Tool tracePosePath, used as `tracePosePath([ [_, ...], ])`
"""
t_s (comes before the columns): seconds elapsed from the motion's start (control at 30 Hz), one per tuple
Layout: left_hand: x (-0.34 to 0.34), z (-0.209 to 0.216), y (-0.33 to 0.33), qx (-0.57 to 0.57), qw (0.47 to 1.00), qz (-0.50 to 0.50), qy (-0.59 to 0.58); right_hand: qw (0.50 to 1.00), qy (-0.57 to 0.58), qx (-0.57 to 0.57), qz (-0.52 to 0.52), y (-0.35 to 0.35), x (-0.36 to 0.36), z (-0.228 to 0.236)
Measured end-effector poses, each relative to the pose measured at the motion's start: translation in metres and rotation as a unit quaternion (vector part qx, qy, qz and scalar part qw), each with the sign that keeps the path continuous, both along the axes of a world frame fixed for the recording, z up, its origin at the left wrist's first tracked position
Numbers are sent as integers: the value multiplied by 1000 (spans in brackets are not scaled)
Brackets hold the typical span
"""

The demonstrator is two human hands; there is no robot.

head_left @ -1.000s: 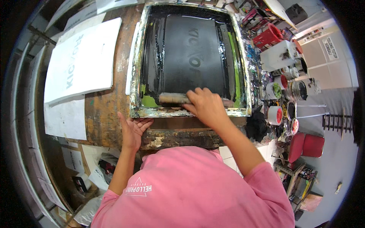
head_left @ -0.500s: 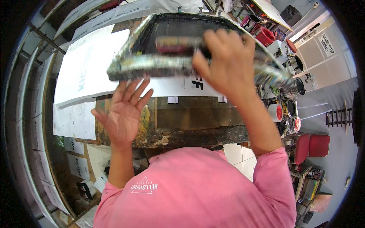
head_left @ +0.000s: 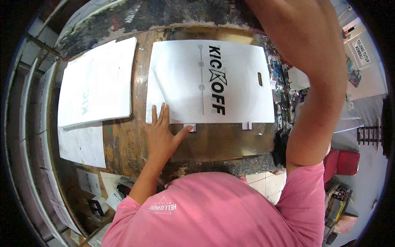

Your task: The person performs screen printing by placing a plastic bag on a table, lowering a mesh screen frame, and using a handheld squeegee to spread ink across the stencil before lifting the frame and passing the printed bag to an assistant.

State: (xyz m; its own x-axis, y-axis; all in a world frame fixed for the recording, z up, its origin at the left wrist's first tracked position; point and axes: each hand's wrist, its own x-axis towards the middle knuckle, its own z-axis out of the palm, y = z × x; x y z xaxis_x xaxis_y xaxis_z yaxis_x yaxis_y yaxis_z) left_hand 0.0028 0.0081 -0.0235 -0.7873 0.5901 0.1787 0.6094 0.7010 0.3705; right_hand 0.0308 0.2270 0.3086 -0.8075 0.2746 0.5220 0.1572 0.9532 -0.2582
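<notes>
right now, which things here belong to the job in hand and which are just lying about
Seemingly part of the job:
- white printed bag, left hand at its near left corner
- small white tabs along its near edge
- stack of white sheets, faintly printed, to the left

Apparently just lying about:
- red chair
- black crumpled cloth
- white container

r hand cut off past edge @ 1 o'clock, can't tell what's in it. r arm [head_left: 317, 90] hides part of clutter [head_left: 282, 78] @ 2. dark mottled panel [head_left: 164, 16] cut off @ 11-12. tiny grey lettering [head_left: 201, 82] on white bag [head_left: 242, 82], approx 12, too small to read. l hand [head_left: 159, 133] covers bit of bag's edge @ 8. pink shirt [head_left: 214, 210] cut off @ 6.
</notes>
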Motion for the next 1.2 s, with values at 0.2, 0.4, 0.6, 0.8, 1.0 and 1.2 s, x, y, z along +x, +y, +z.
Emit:
tracePosePath([
  [0.2, -34, 51, 40, 285, 953, 95, -45, 998, 23, 43, 43, 29, -14, -2],
  [0.4, -53, 44, -2, 413, 867, 237, -145, 997, 22, 66, 46, 47, -3, -11],
  [0.6, -142, 15, -152, 342, 907, 236, -68, 991, 42, 109, 63, 55, -3, -31],
  [0.8, -222, 26, -253, 35, 943, 317, 98, 974, 105, 198, 23, 40, -1, -44],
  [1.0, -79, 107, -122, 342, 896, 9, -284, 988, 84, 133, 7, 10, 31, -81],
  [1.2, 57, 53, -78, 600, 532, 21, -597, 966, -210, 65, 133, -11, 105, -196],
])
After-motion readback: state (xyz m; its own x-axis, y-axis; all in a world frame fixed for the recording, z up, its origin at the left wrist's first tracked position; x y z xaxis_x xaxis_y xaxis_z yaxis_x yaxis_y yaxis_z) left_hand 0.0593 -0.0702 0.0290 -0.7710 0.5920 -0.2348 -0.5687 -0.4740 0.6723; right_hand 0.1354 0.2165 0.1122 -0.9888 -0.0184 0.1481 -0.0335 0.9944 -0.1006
